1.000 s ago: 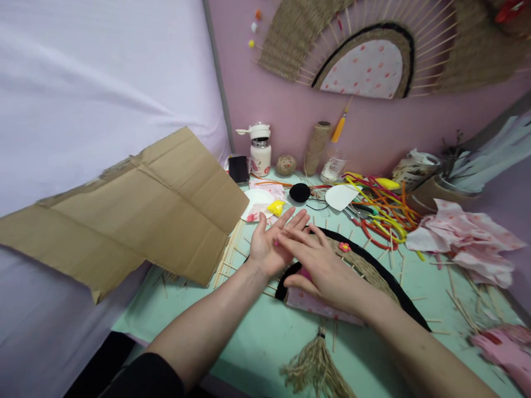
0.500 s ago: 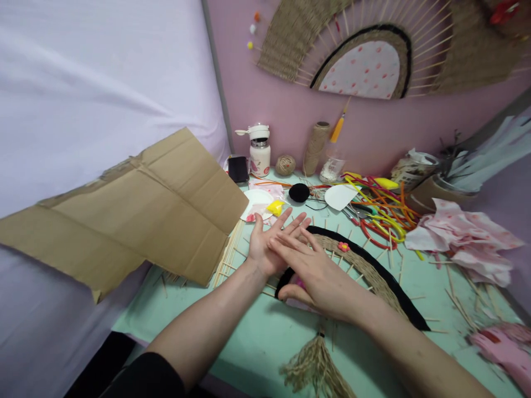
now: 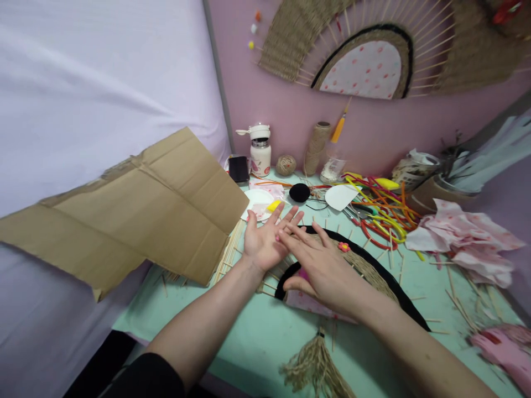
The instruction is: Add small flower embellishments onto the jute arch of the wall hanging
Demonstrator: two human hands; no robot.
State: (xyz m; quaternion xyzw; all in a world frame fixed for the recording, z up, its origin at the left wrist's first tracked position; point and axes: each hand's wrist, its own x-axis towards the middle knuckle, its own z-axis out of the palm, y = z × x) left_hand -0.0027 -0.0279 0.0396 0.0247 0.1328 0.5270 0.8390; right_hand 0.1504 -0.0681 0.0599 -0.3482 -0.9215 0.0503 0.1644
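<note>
Woven fan: a half-round piece (image 3: 365, 265) lay flat on the mint-green desk (image 3: 257, 331), jute weave ringed by a black band, bamboo spokes sticking out past the rim, patterned pink cloth at its core, a small pink flower (image 3: 343, 246) on the weave, a jute tassel (image 3: 317, 365) at its near end.
Left hand: left hand (image 3: 265, 240) was palm up, fingers spread wide, just over the fan's left edge; something small and pink showed at the palm, too small to identify.
Right hand: right hand (image 3: 323, 265) was palm down, fingers flat and open, tips laid across the left palm; it gripped nothing I could see.
Left edge: a cardboard sheet (image 3: 136, 210) overhung the desk, loose skewers (image 3: 230, 251) beside it.
Far edge: a flask (image 3: 260, 150), twine spool (image 3: 315, 146) and black pompom (image 3: 299, 192) stood against the pink wall.
Right side: coloured wires (image 3: 381, 213) and pink cloth (image 3: 464, 237) crowded it.
Open room: bare desk lay nearest the person, left of the tassel.
</note>
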